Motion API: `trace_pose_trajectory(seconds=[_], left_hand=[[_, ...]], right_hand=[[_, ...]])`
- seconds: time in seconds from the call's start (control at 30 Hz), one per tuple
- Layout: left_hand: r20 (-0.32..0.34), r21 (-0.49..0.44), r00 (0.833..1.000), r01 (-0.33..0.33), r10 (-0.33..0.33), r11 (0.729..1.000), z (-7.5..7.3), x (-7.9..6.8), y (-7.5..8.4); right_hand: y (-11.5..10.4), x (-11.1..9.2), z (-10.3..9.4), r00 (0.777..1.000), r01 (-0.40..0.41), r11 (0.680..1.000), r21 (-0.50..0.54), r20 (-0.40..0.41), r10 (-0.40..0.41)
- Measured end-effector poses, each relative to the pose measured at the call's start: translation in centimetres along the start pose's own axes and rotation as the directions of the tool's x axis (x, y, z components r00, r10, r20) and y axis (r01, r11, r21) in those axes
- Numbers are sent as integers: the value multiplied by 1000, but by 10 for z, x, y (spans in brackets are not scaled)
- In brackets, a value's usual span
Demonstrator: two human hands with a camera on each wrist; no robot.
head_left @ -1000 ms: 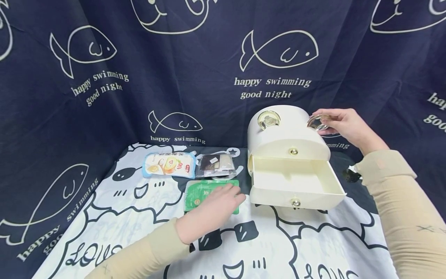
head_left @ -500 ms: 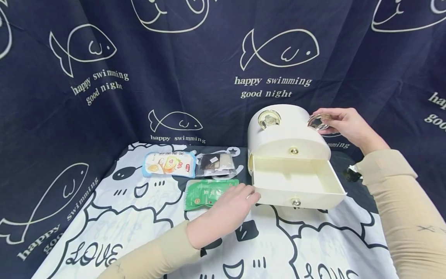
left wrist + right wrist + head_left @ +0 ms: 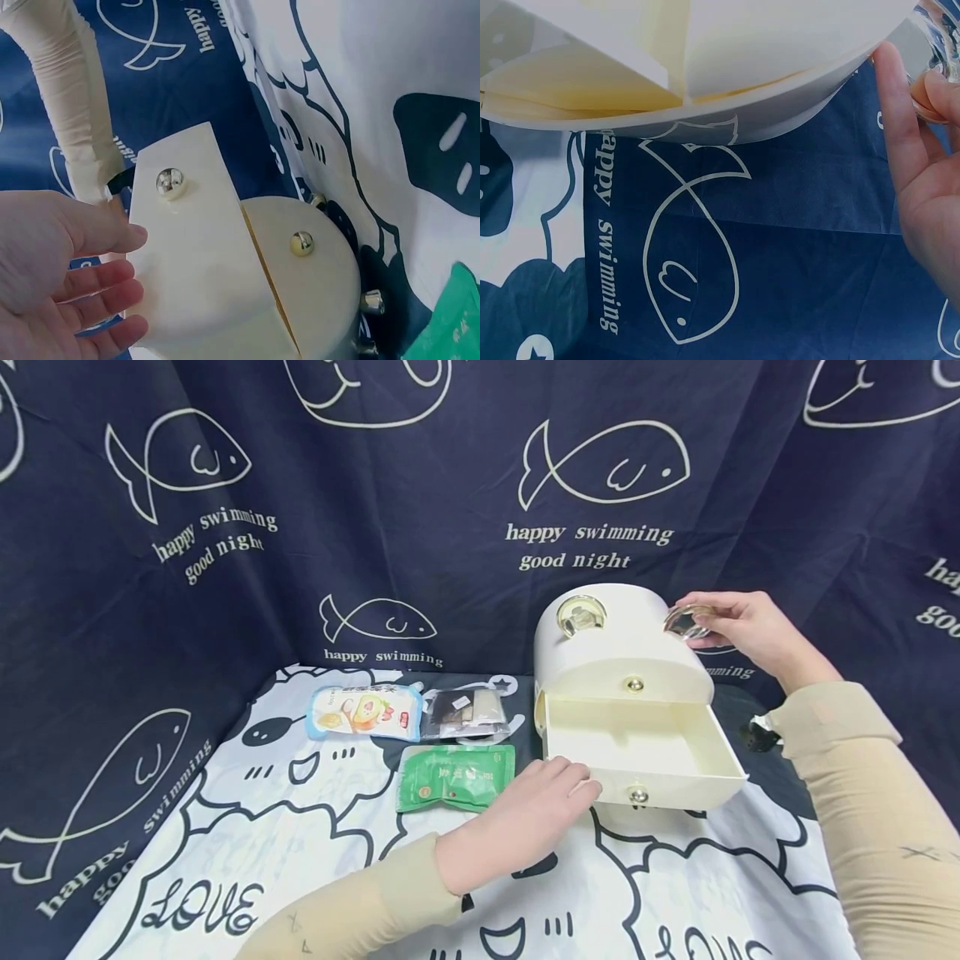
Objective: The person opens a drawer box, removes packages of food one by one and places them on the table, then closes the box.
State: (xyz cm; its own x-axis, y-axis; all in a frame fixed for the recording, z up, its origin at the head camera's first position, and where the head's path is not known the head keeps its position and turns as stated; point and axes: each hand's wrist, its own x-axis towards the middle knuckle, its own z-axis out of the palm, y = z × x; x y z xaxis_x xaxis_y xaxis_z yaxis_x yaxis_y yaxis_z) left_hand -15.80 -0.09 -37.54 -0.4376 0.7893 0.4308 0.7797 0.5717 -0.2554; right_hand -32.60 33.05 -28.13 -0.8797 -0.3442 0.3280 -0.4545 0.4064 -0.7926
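Note:
A white storage box (image 3: 619, 647) with a rounded top stands on the cloth, its lower drawer (image 3: 697, 789) pulled out with a bare inside. My left hand (image 3: 536, 814) is at the drawer's front left corner. In the left wrist view, the left fingers (image 3: 105, 304) are loosely extended with their tips right at the drawer's edge. My right hand (image 3: 742, 625) pinches a shiny round disc (image 3: 687, 622) on the right of the box's top. A matching disc (image 3: 582, 617) is on the left. In the right wrist view, the right thumb (image 3: 936, 96) overlaps the metal.
Left of the box lie a green packet (image 3: 453, 775), a clear packet (image 3: 467, 713) with dark and pale contents, and a blue-edged food pouch (image 3: 365, 712). A patterned white cloth (image 3: 300, 827) covers the table, and a navy fish-print curtain (image 3: 450, 543) hangs behind.
My left hand has moved right, from over the green packet to the drawer's front left corner, leaving the packet in place. The right hand stays on the disc.

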Motion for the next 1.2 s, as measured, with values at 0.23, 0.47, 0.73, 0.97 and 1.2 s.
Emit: trace_pose_trajectory(seconds=[0.23, 0.47, 0.73, 0.97, 1.2], left_hand=[[-44, 120, 995, -79, 85, 990, 3, 10, 9], [-54, 158, 993, -92, 102, 983, 11, 20, 17], [-145, 182, 978, -120, 148, 976, 24, 31, 23], [-152, 268, 966, -161, 207, 950, 31, 38, 27], [-172, 321, 955, -178, 242, 930, 31, 42, 28]], right_hand=[[0, 1, 0, 1000, -7, 1000, -7, 3, 7], [2, 0, -1, 1000, -7, 1000, -20, -1, 7], [0, 2, 0, 1000, -6, 1000, 24, -3, 6], [-1, 3, 2, 1000, -13, 998, 54, -11, 14], [1, 1, 0, 1000, 5, 999, 37, -5, -4]])
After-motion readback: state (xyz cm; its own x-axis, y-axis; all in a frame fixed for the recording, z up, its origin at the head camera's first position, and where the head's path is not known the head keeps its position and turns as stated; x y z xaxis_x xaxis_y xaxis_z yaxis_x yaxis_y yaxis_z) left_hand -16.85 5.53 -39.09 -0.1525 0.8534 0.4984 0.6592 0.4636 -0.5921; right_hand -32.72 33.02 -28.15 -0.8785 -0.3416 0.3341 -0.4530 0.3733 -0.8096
